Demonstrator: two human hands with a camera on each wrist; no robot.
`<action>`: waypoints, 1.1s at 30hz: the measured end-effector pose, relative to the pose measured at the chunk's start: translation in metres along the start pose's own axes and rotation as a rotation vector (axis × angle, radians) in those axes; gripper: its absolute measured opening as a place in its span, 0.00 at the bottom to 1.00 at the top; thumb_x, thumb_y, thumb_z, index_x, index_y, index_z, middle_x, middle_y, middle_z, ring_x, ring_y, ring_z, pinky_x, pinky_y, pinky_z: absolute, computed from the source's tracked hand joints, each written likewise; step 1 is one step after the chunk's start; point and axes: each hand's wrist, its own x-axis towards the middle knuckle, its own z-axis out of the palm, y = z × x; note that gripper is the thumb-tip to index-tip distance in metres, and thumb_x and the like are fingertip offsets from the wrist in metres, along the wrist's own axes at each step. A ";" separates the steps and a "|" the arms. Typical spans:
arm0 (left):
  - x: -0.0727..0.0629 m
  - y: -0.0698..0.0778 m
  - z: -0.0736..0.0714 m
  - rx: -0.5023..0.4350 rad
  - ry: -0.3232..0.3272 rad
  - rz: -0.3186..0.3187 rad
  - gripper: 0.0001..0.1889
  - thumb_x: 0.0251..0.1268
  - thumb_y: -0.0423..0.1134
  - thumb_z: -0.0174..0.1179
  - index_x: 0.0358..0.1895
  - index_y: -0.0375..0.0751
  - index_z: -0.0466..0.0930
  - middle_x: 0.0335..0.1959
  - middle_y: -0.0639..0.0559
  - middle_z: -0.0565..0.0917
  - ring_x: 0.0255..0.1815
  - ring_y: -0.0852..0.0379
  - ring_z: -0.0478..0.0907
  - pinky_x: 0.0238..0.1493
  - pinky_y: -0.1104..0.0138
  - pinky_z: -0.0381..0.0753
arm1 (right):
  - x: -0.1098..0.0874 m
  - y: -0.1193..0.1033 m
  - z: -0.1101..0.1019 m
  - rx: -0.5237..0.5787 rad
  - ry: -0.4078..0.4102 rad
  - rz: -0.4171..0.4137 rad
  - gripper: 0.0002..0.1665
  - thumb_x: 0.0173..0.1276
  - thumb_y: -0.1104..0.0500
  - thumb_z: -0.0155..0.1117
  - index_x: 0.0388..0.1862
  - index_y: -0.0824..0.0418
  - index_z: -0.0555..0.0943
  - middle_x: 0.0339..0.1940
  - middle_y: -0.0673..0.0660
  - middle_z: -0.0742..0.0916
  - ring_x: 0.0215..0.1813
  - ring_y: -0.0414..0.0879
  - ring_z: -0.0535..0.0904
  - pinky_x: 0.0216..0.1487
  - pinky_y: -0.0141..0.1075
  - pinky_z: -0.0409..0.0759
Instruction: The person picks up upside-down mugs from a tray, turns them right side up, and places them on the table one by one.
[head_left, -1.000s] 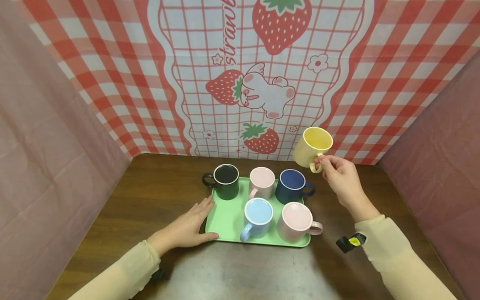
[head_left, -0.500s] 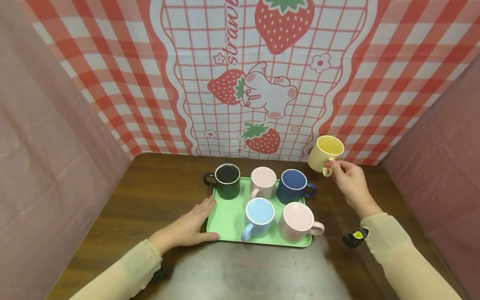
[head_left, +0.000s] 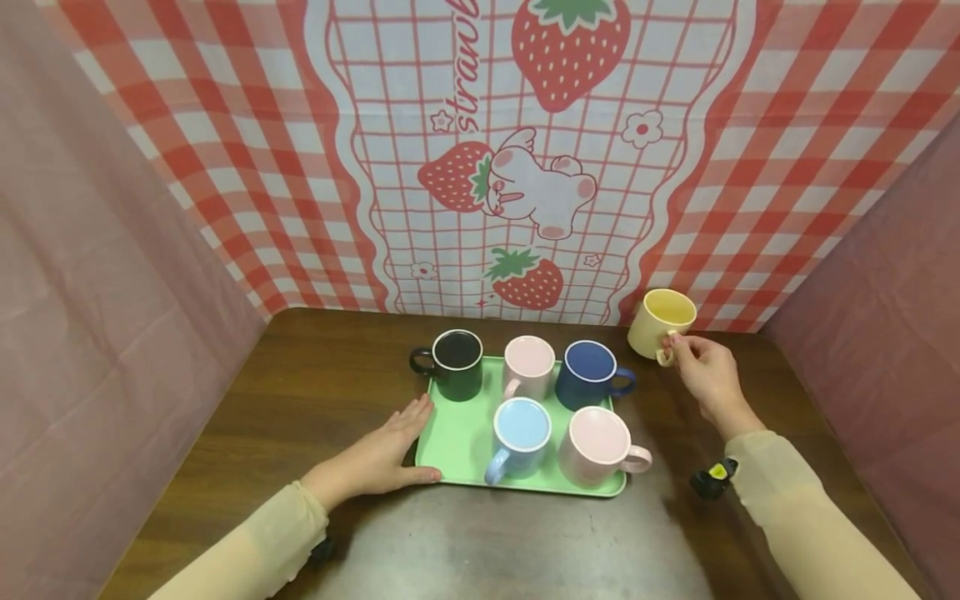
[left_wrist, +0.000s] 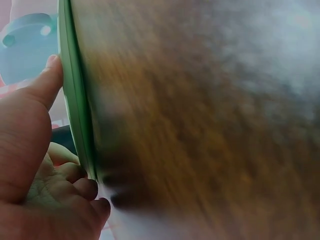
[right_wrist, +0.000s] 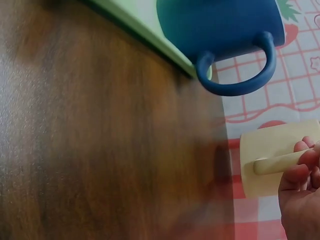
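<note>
My right hand pinches the handle of a pale yellow mug, upright near the table's back right. Whether the mug's base touches the table is hard to tell. In the right wrist view the fingers also close on that handle. My left hand rests at the left edge of a green tray, fingers extended, thumb by the near left corner. Five-sided detail aside, the tray bears a black mug, a small pink mug, a navy mug, a light blue mug and a larger pink mug.
A brown wooden table lies under everything. Behind it hangs a red-and-white checked cloth with strawberries, close to the yellow mug. Pinkish curtains stand at both sides. The navy mug's handle sticks out past the tray's right edge.
My right hand has carried the yellow mug rightward and down, away from above the tray's back right corner. The left hand and the tray stay where they were.
</note>
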 end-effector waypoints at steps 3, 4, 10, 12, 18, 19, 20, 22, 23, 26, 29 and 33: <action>0.000 0.000 0.000 -0.015 0.000 -0.002 0.57 0.74 0.59 0.72 0.85 0.22 0.50 0.87 0.26 0.51 0.88 0.29 0.49 0.84 0.36 0.53 | 0.001 0.005 0.001 -0.009 0.012 -0.003 0.29 0.88 0.50 0.57 0.58 0.78 0.86 0.36 0.41 0.88 0.37 0.29 0.76 0.35 0.21 0.78; 0.000 0.000 0.000 -0.020 -0.001 -0.002 0.57 0.74 0.58 0.72 0.85 0.21 0.50 0.87 0.26 0.51 0.88 0.29 0.48 0.84 0.35 0.53 | 0.001 0.006 0.001 -0.011 0.014 -0.003 0.29 0.88 0.50 0.57 0.58 0.78 0.86 0.36 0.41 0.88 0.36 0.29 0.76 0.35 0.21 0.78; 0.000 0.000 0.000 -0.034 -0.005 -0.003 0.56 0.75 0.58 0.71 0.85 0.22 0.49 0.88 0.26 0.49 0.89 0.29 0.45 0.84 0.36 0.52 | 0.000 0.012 0.000 -0.066 0.030 -0.008 0.29 0.88 0.49 0.57 0.56 0.76 0.87 0.36 0.43 0.88 0.36 0.30 0.75 0.34 0.22 0.77; 0.000 0.001 0.000 -0.030 -0.001 -0.002 0.56 0.74 0.58 0.71 0.86 0.22 0.49 0.88 0.26 0.49 0.89 0.29 0.46 0.85 0.36 0.51 | 0.000 0.013 0.000 -0.075 0.030 -0.004 0.29 0.88 0.48 0.58 0.55 0.76 0.87 0.33 0.45 0.87 0.33 0.32 0.75 0.31 0.24 0.76; 0.000 0.001 0.000 -0.020 0.000 -0.005 0.56 0.74 0.58 0.71 0.86 0.23 0.49 0.88 0.29 0.50 0.90 0.33 0.47 0.86 0.38 0.49 | -0.001 0.016 0.002 -0.073 0.009 0.011 0.29 0.89 0.48 0.57 0.55 0.76 0.86 0.29 0.53 0.86 0.27 0.34 0.77 0.26 0.27 0.76; 0.000 0.001 0.000 -0.022 0.001 0.000 0.56 0.74 0.57 0.71 0.86 0.23 0.49 0.88 0.28 0.50 0.89 0.32 0.47 0.86 0.38 0.49 | -0.001 0.017 0.002 -0.076 0.007 0.012 0.29 0.89 0.48 0.57 0.55 0.76 0.86 0.29 0.53 0.87 0.27 0.34 0.77 0.27 0.27 0.77; 0.000 0.001 0.000 -0.021 -0.001 0.002 0.56 0.74 0.57 0.71 0.86 0.23 0.49 0.88 0.28 0.50 0.89 0.32 0.47 0.86 0.38 0.49 | -0.001 0.018 0.002 -0.077 0.007 0.014 0.29 0.89 0.49 0.57 0.55 0.76 0.86 0.30 0.53 0.87 0.27 0.34 0.77 0.27 0.26 0.78; 0.000 0.001 0.000 -0.022 0.000 0.009 0.56 0.74 0.57 0.71 0.85 0.22 0.50 0.88 0.27 0.50 0.89 0.31 0.48 0.85 0.37 0.50 | -0.002 0.020 0.002 -0.085 0.002 0.017 0.29 0.89 0.49 0.56 0.56 0.76 0.86 0.31 0.54 0.87 0.28 0.34 0.78 0.28 0.26 0.79; 0.000 0.001 -0.001 -0.023 0.002 0.013 0.56 0.74 0.57 0.71 0.85 0.21 0.50 0.87 0.26 0.51 0.89 0.31 0.48 0.85 0.37 0.51 | -0.001 0.022 0.002 -0.089 0.001 0.017 0.29 0.89 0.49 0.56 0.56 0.76 0.86 0.32 0.55 0.87 0.28 0.34 0.78 0.29 0.25 0.80; -0.001 -0.001 -0.001 -0.017 -0.004 0.006 0.56 0.74 0.58 0.71 0.85 0.22 0.49 0.88 0.26 0.50 0.89 0.31 0.48 0.85 0.38 0.50 | -0.001 0.025 0.003 -0.102 -0.002 0.014 0.29 0.90 0.48 0.55 0.56 0.76 0.86 0.36 0.59 0.88 0.29 0.33 0.79 0.30 0.25 0.81; -0.001 -0.002 0.000 -0.009 -0.004 0.007 0.56 0.74 0.58 0.71 0.85 0.22 0.49 0.88 0.26 0.49 0.89 0.31 0.48 0.85 0.37 0.49 | 0.000 0.027 0.002 -0.111 -0.003 0.008 0.30 0.89 0.47 0.55 0.56 0.75 0.86 0.40 0.63 0.89 0.29 0.33 0.80 0.31 0.25 0.82; 0.000 -0.003 0.001 -0.008 0.001 0.016 0.56 0.74 0.58 0.71 0.85 0.21 0.50 0.87 0.25 0.50 0.89 0.30 0.49 0.85 0.35 0.50 | 0.001 0.028 0.002 -0.099 -0.006 0.009 0.31 0.89 0.46 0.56 0.57 0.76 0.86 0.43 0.66 0.90 0.28 0.32 0.81 0.32 0.25 0.84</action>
